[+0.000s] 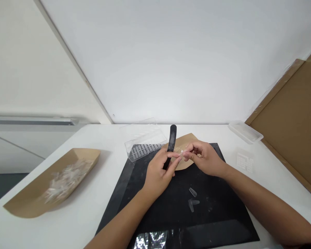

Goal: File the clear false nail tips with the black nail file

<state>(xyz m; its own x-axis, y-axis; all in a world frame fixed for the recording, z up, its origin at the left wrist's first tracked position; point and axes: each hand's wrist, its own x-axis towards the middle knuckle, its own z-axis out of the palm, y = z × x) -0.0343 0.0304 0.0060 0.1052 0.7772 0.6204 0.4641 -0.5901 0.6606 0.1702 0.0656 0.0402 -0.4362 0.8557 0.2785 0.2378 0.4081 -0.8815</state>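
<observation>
Black mat (pixel 217 214) on the bench (pixel 75 221): loose clear nail tips (pixel 193 199) near its middle. Left grip (pixel 159 174): closed around a black nail file (pixel 172 135), upright. Right grip (pixel 204 159): narrow pinch on one clear nail tip (pixel 181 152), just beside the file; likely light, stiff, brittle, slippery, best held by its edges. Behind: kraft paper (pixel 184 142). Bench left edge: kraft tray (pixel 23 202) of tips. Bench back edge: clear plastic case (pixel 145 140).

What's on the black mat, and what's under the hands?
The black mat holds three clear nail tips and a kraft paper piece. The left hand and right hand hide the mat beneath them, so anything there is unseen.
</observation>
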